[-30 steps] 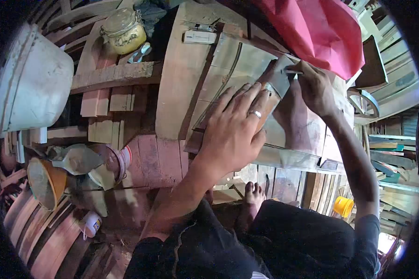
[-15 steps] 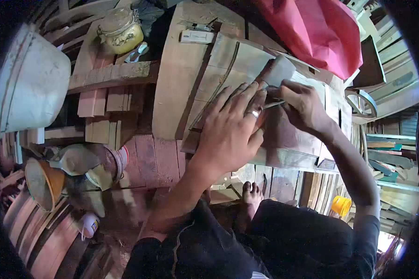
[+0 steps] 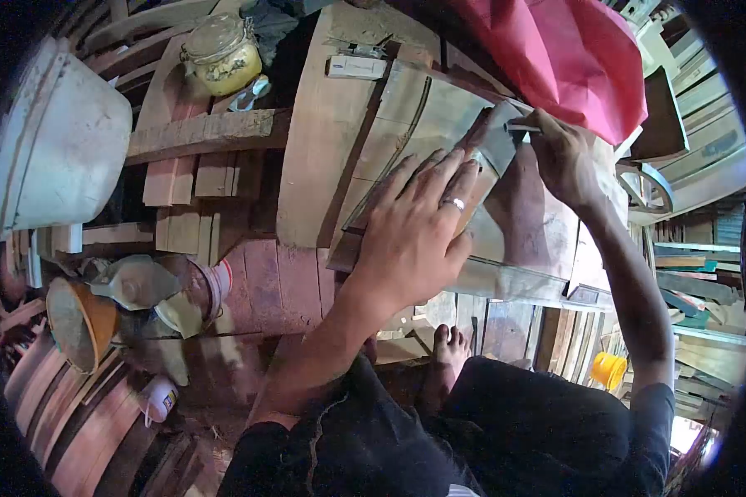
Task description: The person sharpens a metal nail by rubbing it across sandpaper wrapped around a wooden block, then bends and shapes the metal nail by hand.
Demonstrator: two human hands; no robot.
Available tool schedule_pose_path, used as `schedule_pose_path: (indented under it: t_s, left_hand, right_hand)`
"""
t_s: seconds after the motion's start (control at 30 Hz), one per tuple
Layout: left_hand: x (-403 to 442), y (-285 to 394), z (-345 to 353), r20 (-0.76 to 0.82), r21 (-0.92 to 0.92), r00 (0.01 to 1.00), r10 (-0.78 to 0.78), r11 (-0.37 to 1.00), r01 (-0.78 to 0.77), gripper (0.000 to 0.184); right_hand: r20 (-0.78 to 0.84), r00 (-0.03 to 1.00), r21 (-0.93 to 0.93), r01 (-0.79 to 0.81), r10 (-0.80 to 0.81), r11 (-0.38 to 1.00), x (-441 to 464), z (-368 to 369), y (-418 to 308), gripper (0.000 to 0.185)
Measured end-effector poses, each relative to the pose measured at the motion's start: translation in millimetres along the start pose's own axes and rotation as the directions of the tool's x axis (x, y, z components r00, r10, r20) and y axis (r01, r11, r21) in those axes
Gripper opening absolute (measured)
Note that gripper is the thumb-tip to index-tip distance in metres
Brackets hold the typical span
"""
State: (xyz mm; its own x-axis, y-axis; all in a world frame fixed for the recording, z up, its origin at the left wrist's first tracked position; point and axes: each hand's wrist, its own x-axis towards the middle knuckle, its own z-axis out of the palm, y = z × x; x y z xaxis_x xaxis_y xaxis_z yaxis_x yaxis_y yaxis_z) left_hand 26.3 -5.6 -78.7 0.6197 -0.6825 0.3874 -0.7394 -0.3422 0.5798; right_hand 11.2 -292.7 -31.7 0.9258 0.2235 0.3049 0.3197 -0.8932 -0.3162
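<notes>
My left hand [image 3: 414, 219], with a ring on one finger, lies flat with fingers stretched over the wooden panel [image 3: 389, 132] and the near end of a smooth grey sheet-like piece [image 3: 497, 149]. What lies under the palm is hidden. My right hand [image 3: 565, 157] is closed beside the far end of that grey piece. From its fingers sticks out a thin, grey, pencil-like thing [image 3: 518, 127]; its exact kind I cannot make out. A shadow of my right arm falls across the pale work surface [image 3: 547, 224].
Pink-red cloth [image 3: 564, 66] hangs beyond my right hand. A small white box [image 3: 356, 67] sits at the back. To the left are a lidded jar [image 3: 222, 58], a wooden beam [image 3: 211, 134], a white tub [image 3: 66, 141] and an orange bowl [image 3: 79, 323]. A yellow container [image 3: 607, 369] stands low right.
My right hand has moved away from me with the thin grey thing, from beside my left fingers to the sheet's far end. My left hand has stayed nearly in place.
</notes>
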Motion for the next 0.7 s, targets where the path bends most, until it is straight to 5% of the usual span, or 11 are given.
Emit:
schedule_pose_path:
  t_s: [0.07, 0.2, 0.27, 0.33, 0.4, 0.57, 0.63, 0.7]
  left_hand:
    - [-1.2, -0.4, -0.5, -0.002, -0.014, 1.0, -0.003, 1.0, 0.003, 0.08]
    - [-0.8, -0.2, -0.5, -0.008, -0.017, 1.0, -0.001, 1.0, 0.001, 0.08]
    - [-0.4, 1.2, 0.5, -0.002, -0.002, 1.0, 0.003, 1.0, -0.003, 0.08]
    - [0.2, 1.7, -1.6, -0.008, -0.014, 1.0, -0.002, 1.0, 0.002, 0.079]
    - [-0.4, 0.0, -1.1, -0.013, -0.016, 1.0, -0.008, 1.0, 0.008, 0.079]
    - [-0.3, 2.1, -0.7, -0.004, -0.023, 1.0, -0.003, 1.0, 0.003, 0.079]
    - [-0.5, 1.9, -1.6, 0.002, 0.0, 1.0, -0.014, 1.0, 0.014, 0.079]
    - [0.3, 1.2, -1.9, -0.001, -0.017, 1.0, -0.005, 1.0, 0.005, 0.08]
  right_hand:
    - [0.035, 0.988, -0.008, -0.148, 0.148, 0.989, -9.4, 2.9, -15.4, 0.023]
    - [0.209, 0.977, 0.051, 0.03, -0.04, 0.998, -8.8, 1.4, -42.0, 0.025]
    - [0.119, 0.989, -0.034, 0.089, -0.084, 0.995, -6.3, -0.2, -18.6, 0.023]
    - [-0.036, 0.993, 0.124, -0.109, 0.114, 0.986, -3.1, 5.3, 4.4, 0.021]
    - [-0.018, 0.984, -0.018, -0.178, 0.178, 0.984, -4.7, 3.8, 4.5, 0.023]
    - [0.22, 0.975, 0.064, 0.024, -0.038, 0.998, -6.3, -5.0, -36.0, 0.023]
    - [0.088, 0.993, 0.038, 0.079, -0.082, 0.996, 0.2, -2.3, -11.0, 0.018]
    - [0.039, 0.985, 0.015, -0.167, 0.166, 0.986, 0.5, -2.1, 0.9, 0.018]
